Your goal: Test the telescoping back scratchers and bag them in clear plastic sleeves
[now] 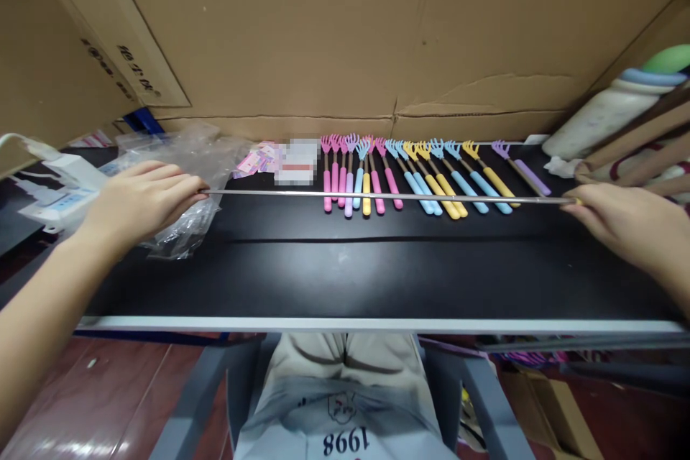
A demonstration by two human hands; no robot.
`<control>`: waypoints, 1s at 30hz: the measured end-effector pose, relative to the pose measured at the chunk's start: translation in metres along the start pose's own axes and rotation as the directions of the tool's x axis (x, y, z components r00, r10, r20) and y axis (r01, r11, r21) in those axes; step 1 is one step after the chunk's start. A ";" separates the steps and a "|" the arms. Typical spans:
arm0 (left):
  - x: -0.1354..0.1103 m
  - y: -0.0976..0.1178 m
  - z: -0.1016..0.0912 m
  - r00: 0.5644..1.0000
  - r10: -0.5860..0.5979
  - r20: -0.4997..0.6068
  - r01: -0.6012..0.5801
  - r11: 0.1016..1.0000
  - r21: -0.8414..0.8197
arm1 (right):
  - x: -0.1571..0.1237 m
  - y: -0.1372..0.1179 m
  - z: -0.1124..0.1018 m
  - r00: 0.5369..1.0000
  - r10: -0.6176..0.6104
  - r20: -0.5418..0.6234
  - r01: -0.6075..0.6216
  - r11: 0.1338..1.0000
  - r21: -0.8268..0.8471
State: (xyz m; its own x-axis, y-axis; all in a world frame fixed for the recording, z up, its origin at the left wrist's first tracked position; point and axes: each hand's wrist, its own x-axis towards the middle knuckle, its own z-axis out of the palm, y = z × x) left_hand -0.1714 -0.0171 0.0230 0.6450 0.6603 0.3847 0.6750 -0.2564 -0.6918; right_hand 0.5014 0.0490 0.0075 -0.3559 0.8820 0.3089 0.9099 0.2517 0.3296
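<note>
My left hand (143, 198) and my right hand (619, 219) are closed on opposite ends of a telescopic back scratcher (291, 193). Its thin metal rod is drawn out long and lies nearly level across the view, above the black table. A speck of yellow shows at my right fingers; both ends are otherwise covered by my hands. Behind the rod lies a row of back scratchers (459, 190) with claw heads toward the back and handles toward me, in pink, blue, yellow and purple.
Clear plastic bags (186, 219) lie by my left hand, near a white power strip (59, 190). Pink cards (257, 160) lie left of the row. A white bottle (606, 111) leans at the right. Cardboard (302, 36) walls the back; a pale edge (345, 324) borders the table (302, 277).
</note>
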 end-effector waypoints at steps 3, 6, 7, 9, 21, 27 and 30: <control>0.004 -0.003 0.003 1.000 -0.005 -0.017 0.006 1.000 0.024 | 0.006 -0.002 -0.006 0.995 0.069 0.070 -0.071 0.997 0.031; 0.014 0.001 -0.002 0.998 0.026 -0.058 -0.024 0.999 0.030 | 0.012 -0.016 -0.014 0.991 0.093 0.093 -0.100 0.993 0.068; 0.020 0.006 -0.006 0.995 0.032 -0.096 -0.028 0.999 0.036 | 0.013 -0.026 -0.018 0.995 0.079 0.062 -0.084 0.994 0.070; 0.036 0.022 -0.018 0.982 0.041 -0.185 -0.035 0.999 0.037 | 0.016 -0.056 -0.029 0.998 0.020 -0.054 -0.016 0.998 0.064; 0.116 0.117 -0.078 0.931 0.108 -0.348 -0.183 0.965 -0.190 | 0.028 -0.214 -0.084 0.884 -0.303 -0.357 0.362 0.925 0.113; 0.130 0.125 -0.079 0.951 0.048 -0.307 -0.119 0.968 -0.220 | 0.042 -0.236 -0.085 0.887 -0.294 -0.357 0.362 0.922 0.139; 0.128 0.131 -0.071 0.967 0.052 -0.250 -0.130 0.943 -0.308 | 0.045 -0.234 -0.082 0.897 -0.326 -0.297 0.380 0.914 0.143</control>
State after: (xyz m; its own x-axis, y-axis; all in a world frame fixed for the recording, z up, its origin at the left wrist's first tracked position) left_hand 0.0247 -0.0159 0.0251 0.7484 0.4487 0.4884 0.6623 -0.5449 -0.5143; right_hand 0.2547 -0.0030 0.0170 -0.6794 0.5908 0.4351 0.7271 0.6219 0.2909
